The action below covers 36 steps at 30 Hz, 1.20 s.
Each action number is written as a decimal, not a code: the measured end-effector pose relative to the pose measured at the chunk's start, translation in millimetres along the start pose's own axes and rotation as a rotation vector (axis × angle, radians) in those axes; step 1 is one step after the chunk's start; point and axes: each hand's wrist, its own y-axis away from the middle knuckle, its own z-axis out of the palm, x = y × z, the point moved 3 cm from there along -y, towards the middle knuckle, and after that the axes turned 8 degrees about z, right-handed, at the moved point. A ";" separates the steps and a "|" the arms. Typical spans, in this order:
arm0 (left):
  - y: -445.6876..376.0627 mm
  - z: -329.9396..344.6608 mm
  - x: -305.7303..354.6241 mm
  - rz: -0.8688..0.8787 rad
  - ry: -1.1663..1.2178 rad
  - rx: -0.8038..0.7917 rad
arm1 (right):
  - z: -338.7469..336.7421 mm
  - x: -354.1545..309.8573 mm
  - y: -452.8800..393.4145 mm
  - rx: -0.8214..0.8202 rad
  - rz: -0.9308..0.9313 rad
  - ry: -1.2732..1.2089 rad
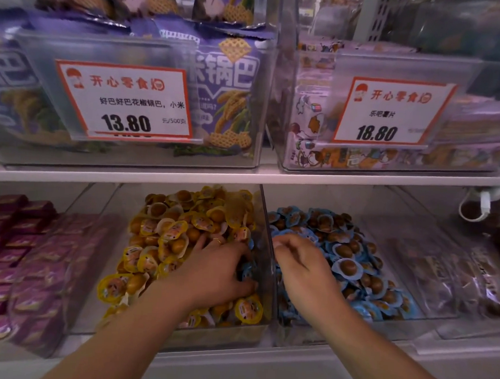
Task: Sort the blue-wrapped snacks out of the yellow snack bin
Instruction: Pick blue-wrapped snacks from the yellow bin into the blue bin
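both hands in bins | l hand [216,269] on blue snack [246,268] | r hand [300,263] curled

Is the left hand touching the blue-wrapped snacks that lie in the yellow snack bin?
Touching. In the head view, the left hand has its fingers curled onto the blue-wrapped snacks by the bin's right wall, with no gap visible.

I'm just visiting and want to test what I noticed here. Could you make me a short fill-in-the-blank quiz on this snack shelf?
1. The left hand reaches into the bin of ____-wrapped snacks.
2. The right hand is over the bin of ____-wrapped snacks.
3. A ring shows on the ____ hand.
4. The price tag above the yellow bin reads ____.

Missing words: yellow; blue; left; 13.80
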 end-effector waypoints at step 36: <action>10.0 -21.3 -2.0 0.155 0.496 0.054 | -2.4 -2.8 0.9 0.000 -0.002 -0.020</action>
